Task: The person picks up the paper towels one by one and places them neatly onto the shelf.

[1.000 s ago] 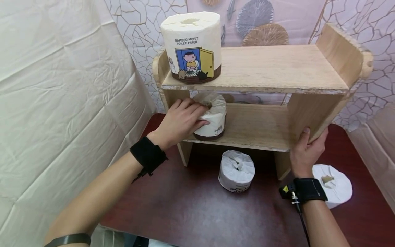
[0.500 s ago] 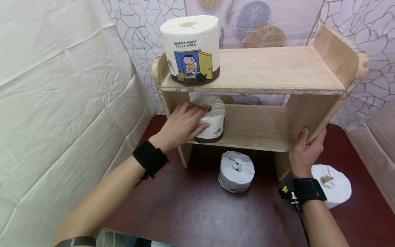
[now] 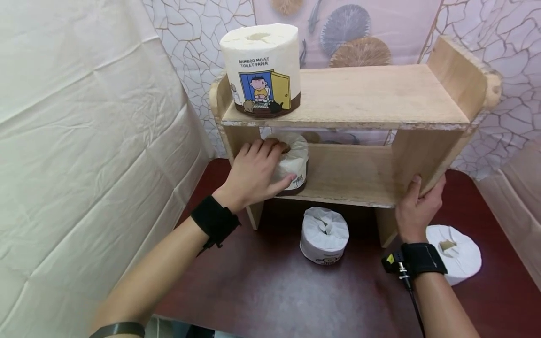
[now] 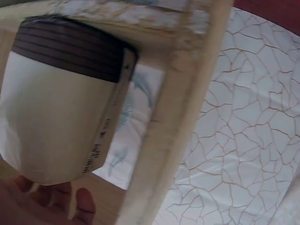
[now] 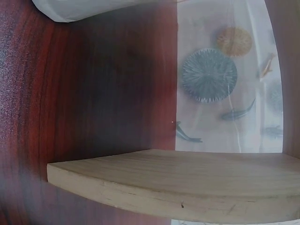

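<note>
On the left of the middle shelf sits a wrapped toilet paper roll (image 3: 297,157) with a brown base band. My left hand (image 3: 255,176) lies over its near left side, fingers loosely bent on the top and thumb stretched out in front. The left wrist view shows the roll (image 4: 61,108) inverted, with my fingertips (image 4: 85,200) by its top end. At the right, my right hand (image 3: 418,209) grips the front edge of the wooden shelf's side panel (image 3: 427,155). The right wrist view shows a panel (image 5: 154,183) but not the hand.
A large toilet paper roll (image 3: 264,70) stands on the top shelf (image 3: 372,94). Two white-wrapped rolls are on the dark red table (image 3: 270,291): one roll (image 3: 324,237) below the shelf's front, another roll (image 3: 460,256) beside my right wrist. A pale cloth (image 3: 84,141) hangs at left.
My left hand's grip on the middle-shelf roll has loosened. Its thumb has swung away from the roll's side and the fingers have straightened somewhat. The right hand keeps its hold on the panel.
</note>
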The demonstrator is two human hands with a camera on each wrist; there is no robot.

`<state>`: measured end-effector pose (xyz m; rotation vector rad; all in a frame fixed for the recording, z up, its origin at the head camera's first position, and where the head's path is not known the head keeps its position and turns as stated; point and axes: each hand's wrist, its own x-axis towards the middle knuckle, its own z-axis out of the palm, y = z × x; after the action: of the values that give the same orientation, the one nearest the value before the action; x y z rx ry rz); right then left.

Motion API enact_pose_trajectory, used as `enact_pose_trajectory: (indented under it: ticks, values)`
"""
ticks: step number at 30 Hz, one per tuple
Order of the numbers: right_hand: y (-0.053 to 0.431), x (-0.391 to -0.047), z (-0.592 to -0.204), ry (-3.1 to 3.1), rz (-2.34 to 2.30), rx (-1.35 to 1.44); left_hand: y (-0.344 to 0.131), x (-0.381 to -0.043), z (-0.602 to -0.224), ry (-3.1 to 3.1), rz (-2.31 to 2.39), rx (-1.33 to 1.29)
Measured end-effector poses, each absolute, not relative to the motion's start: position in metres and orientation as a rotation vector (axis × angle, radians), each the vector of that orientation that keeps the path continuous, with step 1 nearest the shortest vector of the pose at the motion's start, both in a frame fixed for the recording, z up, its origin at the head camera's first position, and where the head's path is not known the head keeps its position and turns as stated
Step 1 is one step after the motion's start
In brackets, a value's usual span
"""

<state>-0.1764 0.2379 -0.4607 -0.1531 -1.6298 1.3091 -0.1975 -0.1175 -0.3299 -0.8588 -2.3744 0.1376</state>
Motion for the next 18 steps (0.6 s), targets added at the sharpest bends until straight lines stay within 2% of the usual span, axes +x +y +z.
enact_pose_trajectory:
  ticks: [8, 18]
  values:
    - [0.237, -0.175, -0.455, -1.625, 1.283, -0.219, -0.101, -0.194, -0.33, -2.321, 0.07, -0.676]
    - [0.229, -0.168, -0.449, -1.647, 1.307, -0.225, -0.057, -0.192, -0.33, -2.303, 0.147, -0.373]
